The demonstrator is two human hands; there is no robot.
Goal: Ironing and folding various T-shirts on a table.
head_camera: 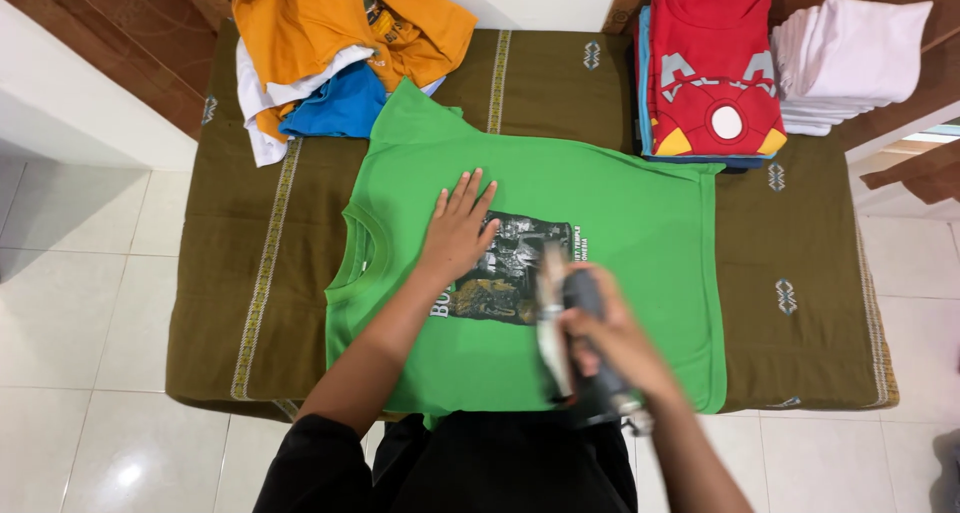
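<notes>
Green t-shirt (610,213) lies spread flat, print side up, on the olive cloth-covered table (800,303). Your left hand (458,235) rests open, fingers spread, palm pressing the shirt just left of the dark chest print (510,268). Your right hand (610,333) is closed around an iron (565,323), blurred, at the print's right edge. Keep the left palm holding the fabric taut and clear of the iron's path; work in straight passes and go lightly over the print. Folded stacks (850,63) and loose shirts (340,43) sit at the far edge.
</notes>
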